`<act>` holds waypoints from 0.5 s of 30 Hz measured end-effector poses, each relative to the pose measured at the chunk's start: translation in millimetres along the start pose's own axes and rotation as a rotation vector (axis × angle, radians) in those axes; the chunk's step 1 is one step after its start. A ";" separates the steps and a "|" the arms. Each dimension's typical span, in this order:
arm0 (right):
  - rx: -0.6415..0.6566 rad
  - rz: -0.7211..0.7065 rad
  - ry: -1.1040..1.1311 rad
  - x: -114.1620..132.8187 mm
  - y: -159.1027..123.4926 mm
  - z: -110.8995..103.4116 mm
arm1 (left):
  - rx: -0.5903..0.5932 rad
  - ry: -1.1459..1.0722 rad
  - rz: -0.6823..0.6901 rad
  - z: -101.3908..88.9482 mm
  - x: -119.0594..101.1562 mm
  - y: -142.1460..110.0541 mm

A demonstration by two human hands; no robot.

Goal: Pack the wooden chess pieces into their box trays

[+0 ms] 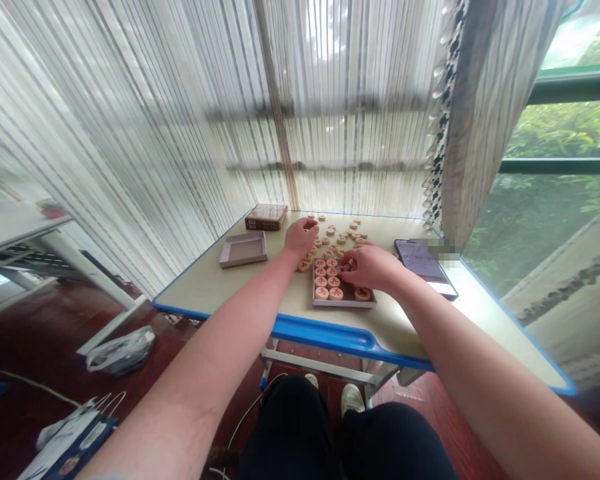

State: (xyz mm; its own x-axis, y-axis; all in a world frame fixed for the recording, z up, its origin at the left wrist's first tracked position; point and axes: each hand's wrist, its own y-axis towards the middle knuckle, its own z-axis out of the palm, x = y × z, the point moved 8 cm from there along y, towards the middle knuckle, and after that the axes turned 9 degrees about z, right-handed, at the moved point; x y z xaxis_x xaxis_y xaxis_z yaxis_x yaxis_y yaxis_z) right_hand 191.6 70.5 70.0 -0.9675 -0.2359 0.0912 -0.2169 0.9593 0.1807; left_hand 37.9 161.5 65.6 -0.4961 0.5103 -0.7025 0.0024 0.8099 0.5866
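Xiangqi pieces (336,293) lie in the open box (317,303) and loose on the surface (195,287); right hand (370,267) curls narrowly over the box, left hand (301,237) among loose pieces, its grip unclear.

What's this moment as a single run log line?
left hand: among loose pieces | right hand: over piece box | empty tray: left side

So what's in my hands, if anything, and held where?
Cannot tell: left hand by loose pieces, right hand over part-filled box, any grip too small to see.
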 end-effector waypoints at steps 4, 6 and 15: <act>0.002 -0.014 0.016 1.5 1.8 5.1 | 0.003 0.012 -0.004 1.1 4.3 0.9; -0.008 -0.017 0.023 1.4 2.5 6.3 | 0.015 0.012 0.002 2.8 4.7 0.8; -0.020 0.061 0.013 -4.0 4.0 6.2 | 0.050 0.052 0.035 9.4 7.4 1.2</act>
State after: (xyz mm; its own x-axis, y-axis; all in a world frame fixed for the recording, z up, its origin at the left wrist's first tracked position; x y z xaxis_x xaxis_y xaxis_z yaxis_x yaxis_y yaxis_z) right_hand 193.8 76.2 64.2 -0.9770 -0.1794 0.1154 -0.1550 0.9687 0.1940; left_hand 42.4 168.9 57.3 -0.5395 0.5240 -0.6591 0.0633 0.8058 0.5888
